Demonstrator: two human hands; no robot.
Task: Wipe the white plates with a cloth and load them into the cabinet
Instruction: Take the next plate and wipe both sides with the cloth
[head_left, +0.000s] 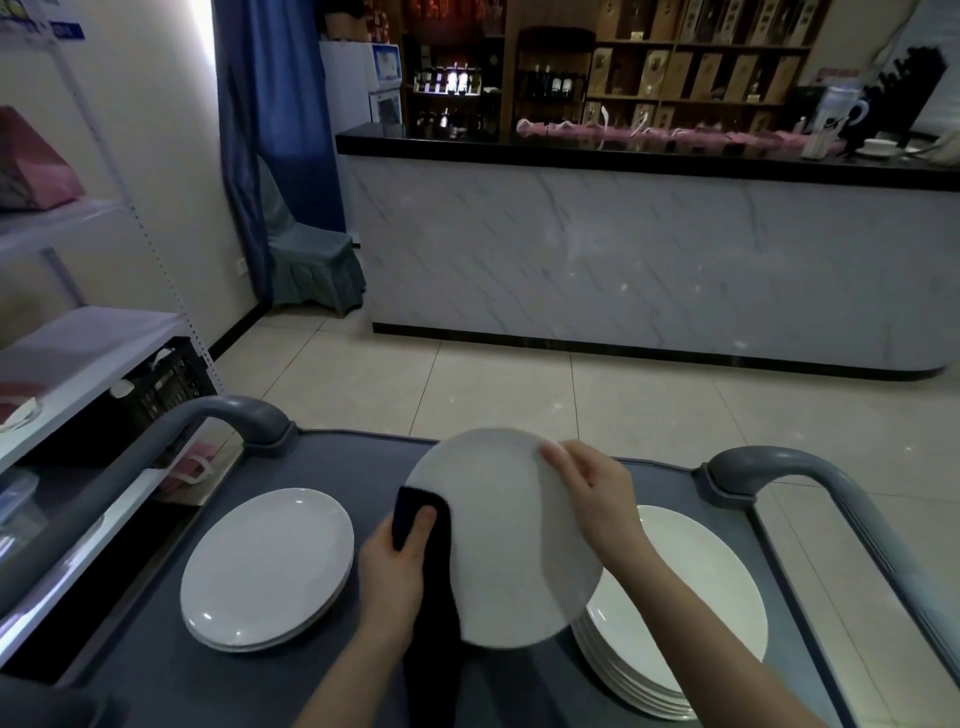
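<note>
I am holding one white plate (498, 540) tilted up above the grey cart (156, 675), its face turned toward me. My right hand (587, 493) is gripping the rim at about 2 o'clock on the plate, fingers curled over the edge. My left hand (400, 566) is pinching a dark cloth (439, 577) at about 9 o'clock on the plate, with my thumb lying on top of the cloth and the cloth folding around the rim. The rest of the cloth is hanging down past the plate's 7 o'clock edge.

From the held plate, a short stack of plates (265, 566) is sitting on the cart at 9 o'clock, apart from my left hand. A taller stack of plates (685, 597) is sitting at 4 o'clock, partly covered by the held plate and my right forearm. The cart's two curved grey handles (234, 410) are rising at 10 and 2 o'clock. A marble-fronted counter (623, 260) is standing across the tiled floor at 12 o'clock.
</note>
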